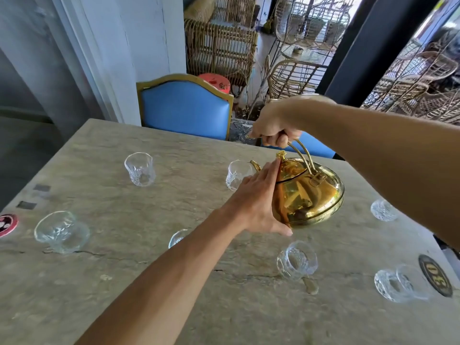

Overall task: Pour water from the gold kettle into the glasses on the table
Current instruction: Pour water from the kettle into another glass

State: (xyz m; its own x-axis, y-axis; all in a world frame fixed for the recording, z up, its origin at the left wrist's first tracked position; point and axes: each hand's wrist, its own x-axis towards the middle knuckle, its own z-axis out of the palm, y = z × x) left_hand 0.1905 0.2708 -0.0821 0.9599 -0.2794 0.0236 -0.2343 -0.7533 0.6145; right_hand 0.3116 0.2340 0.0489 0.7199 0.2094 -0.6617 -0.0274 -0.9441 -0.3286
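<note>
**Stone counter point(124, 282): gold kettle point(308, 195) tipped toward a glass point(237, 174)**

Near the counter's middle the gold kettle leans, spout point(256, 166) at the glass at its ten o'clock. Your right hand point(273, 130) grips the handle point(300, 148); your left hand point(256, 202) lies flat-fingered against its side. Hold the spout over the rim and tip slowly.

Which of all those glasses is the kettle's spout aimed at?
The glass by the left hand, right at the spout of the gold kettle; all the others stand well away.
</note>
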